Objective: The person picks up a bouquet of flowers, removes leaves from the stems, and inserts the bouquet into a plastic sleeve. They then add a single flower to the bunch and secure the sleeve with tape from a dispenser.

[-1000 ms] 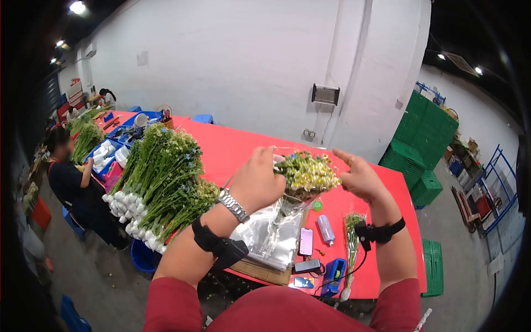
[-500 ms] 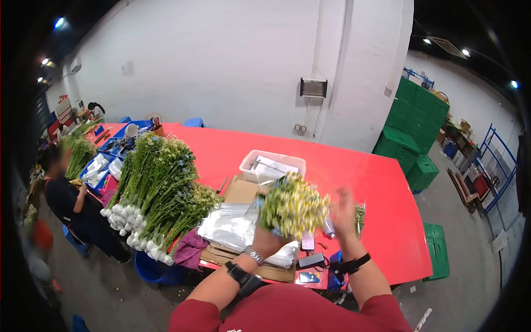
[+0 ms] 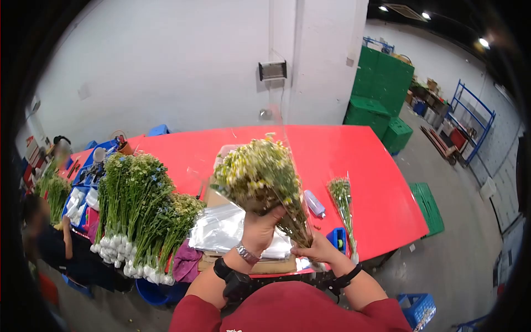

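A bouquet of small yellow and white flowers [image 3: 259, 169] in a clear sleeve is held over the front of the red table, blooms up and to the left. My left hand [image 3: 261, 229] is wrapped round it just below the blooms. Lower down, my right hand [image 3: 319, 247] is closed on the stem end of the same bouquet. Beneath my left hand lies a stack of clear plastic sleeves [image 3: 218, 227] on cardboard. A slim wrapped bunch [image 3: 343, 205] rests on the table to the right.
Many green flower bunches [image 3: 133, 205] with white-wrapped stem ends lie at the left of the red table [image 3: 381, 193]. A purple cloth [image 3: 186, 261] and a blue tape dispenser [image 3: 337, 240] are near the front edge. Another person [image 3: 61, 249] stands at the left. Green crates [image 3: 376, 113] stand behind.
The bouquet has tilted, so its stems now show toward the lower right. My right hand has come down from beside the blooms onto the stem end. The view has turned right.
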Demonstrator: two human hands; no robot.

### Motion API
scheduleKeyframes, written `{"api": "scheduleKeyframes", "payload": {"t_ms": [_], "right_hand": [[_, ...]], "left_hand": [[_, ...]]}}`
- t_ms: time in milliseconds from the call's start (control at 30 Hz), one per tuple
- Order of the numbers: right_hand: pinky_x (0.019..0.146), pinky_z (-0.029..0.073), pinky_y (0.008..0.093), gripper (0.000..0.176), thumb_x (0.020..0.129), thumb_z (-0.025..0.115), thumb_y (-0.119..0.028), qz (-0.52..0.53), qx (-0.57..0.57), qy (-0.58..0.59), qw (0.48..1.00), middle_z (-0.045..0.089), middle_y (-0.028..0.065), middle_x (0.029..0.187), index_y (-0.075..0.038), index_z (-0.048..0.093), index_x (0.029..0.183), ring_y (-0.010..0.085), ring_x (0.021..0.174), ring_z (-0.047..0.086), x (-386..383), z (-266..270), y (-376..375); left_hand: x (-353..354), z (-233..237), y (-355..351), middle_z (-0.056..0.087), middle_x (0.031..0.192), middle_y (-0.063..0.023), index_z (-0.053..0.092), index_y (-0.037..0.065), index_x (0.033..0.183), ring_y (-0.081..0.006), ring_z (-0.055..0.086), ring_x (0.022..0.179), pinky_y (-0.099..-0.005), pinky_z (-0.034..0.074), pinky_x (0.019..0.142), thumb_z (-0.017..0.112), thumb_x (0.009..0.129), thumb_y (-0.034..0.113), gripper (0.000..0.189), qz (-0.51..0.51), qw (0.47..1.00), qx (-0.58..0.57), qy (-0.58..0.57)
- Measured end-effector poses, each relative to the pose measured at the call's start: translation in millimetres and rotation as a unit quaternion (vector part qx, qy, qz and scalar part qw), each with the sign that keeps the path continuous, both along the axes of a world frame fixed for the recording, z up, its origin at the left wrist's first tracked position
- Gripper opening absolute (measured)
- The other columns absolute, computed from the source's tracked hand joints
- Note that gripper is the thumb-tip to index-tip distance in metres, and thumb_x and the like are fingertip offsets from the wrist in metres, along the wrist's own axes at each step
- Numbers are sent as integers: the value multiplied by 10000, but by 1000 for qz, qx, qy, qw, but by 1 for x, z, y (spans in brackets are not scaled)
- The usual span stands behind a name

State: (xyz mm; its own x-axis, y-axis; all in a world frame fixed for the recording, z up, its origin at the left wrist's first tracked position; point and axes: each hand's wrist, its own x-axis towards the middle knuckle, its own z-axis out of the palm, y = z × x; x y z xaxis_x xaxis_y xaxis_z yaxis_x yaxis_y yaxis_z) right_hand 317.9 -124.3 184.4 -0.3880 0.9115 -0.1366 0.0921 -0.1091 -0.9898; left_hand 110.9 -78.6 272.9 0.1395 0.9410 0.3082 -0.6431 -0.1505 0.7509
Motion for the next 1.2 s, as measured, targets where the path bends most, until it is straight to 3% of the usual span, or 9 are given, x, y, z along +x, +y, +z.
{"api": "scheduleKeyframes", "payload": {"t_ms": [333,433,500,567,733,833,900,1067,1200], "right_hand": [[723,515,360,365,834,777,-276,-33,-71,-219,972,679,100,834,-7,679,1060,187,772,631,33,-72,-85],[728,519,399,371,847,741,-327,-71,-3,-277,958,684,180,840,1,670,1005,286,787,683,62,-66,-88],[723,519,411,365,846,742,-333,-66,-37,-277,958,692,185,846,-2,672,982,304,797,691,82,-62,-85],[701,515,417,363,844,746,-329,-41,-8,-309,950,685,188,809,2,672,973,320,762,685,104,-73,-88],[835,548,469,451,796,761,-354,80,-33,-352,932,705,264,1008,-18,687,1088,405,940,691,147,-71,-89],[815,544,472,519,778,775,-457,87,-34,-352,931,717,226,956,-37,696,1072,389,910,698,185,-99,-98],[755,540,414,558,749,814,-522,119,-19,-361,925,721,186,918,-32,717,996,328,842,702,215,-114,-97],[718,518,365,393,890,720,-361,-283,-28,-200,938,690,139,815,-12,726,1070,246,760,661,246,-205,-81],[714,519,391,352,906,696,-347,-208,-120,-197,950,696,170,829,-14,730,1015,287,779,678,233,-255,-51]], "left_hand": [[-34,-79,18,601,1340,-118,458,23,1409,-243,608,1203,-415,503,1029,596,1034,256,463,-86,964,-232,-99],[-24,-73,0,519,1434,-142,357,10,1469,-260,519,1308,-411,406,1112,582,1037,257,546,140,981,-120,66],[-2,-54,-29,503,1437,-193,300,-4,1508,-334,453,1369,-430,283,1198,769,840,226,848,372,795,181,443],[44,-35,-48,435,1491,-269,420,-38,1459,-367,375,1444,-477,250,1217,826,747,241,865,73,706,381,593],[164,-152,-72,690,1068,-148,572,17,1315,-293,666,1074,-489,446,1035,754,769,303,643,-75,457,538,704],[201,-161,-70,705,868,-132,607,60,1029,-288,717,822,-445,559,696,675,847,351,349,-254,480,402,737],[214,-180,-77,705,873,-139,603,60,1036,-305,715,821,-455,559,679,662,869,353,343,-284,476,368,746],[238,-204,-89,716,924,-178,617,39,1077,-355,713,884,-485,571,762,622,913,331,335,-324,461,249,788],[249,-225,-95,718,943,-187,616,25,1091,-360,710,911,-486,570,786,627,916,308,333,-318,455,224,801]]}}
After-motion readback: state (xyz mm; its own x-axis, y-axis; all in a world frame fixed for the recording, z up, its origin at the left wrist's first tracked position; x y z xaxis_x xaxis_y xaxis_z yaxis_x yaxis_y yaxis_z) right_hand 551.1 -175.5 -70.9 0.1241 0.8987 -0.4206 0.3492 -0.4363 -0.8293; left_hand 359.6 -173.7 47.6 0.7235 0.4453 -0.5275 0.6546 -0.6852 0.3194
